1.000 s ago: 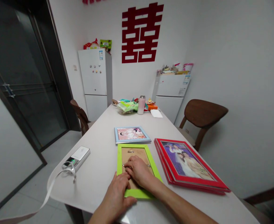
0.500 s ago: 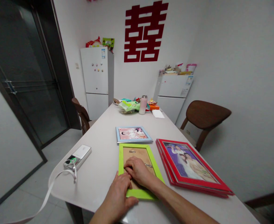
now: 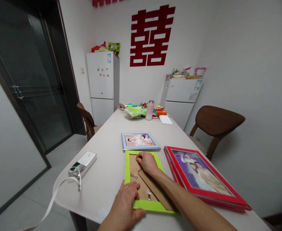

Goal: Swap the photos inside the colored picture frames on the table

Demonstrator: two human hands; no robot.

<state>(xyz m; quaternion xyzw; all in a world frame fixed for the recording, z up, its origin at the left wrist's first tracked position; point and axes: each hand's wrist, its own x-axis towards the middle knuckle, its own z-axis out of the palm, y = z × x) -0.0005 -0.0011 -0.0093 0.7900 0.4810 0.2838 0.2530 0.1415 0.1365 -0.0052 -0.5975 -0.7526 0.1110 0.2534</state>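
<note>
The lime-green photo frame (image 3: 128, 166) lies back side up in front of me, showing its brown backing board (image 3: 134, 163). At its near left corner my left hand (image 3: 126, 202) grips the rim, fingers over the side and thumb along the near edge. My right hand (image 3: 147, 163) is over the far part of the backing, fingertips pinched together; what is between them is hidden. A brown stand flap (image 3: 153, 187) lies slantwise under my right forearm. Small metal clips (image 3: 149, 194) show on the backing.
A blue photo frame (image 3: 141, 140) lies just beyond. Red photo frames (image 3: 201, 173) are stacked at right. A power bank (image 3: 82, 164) with a white strap lies left. Farther back stand a pink bottle (image 3: 150, 110) and snack bags (image 3: 135, 111). Chairs (image 3: 218, 121) flank the table.
My right hand has moved away from me, from the middle of the backing to its far part. The stand flap and near clips now show. My left hand stays at the corner.
</note>
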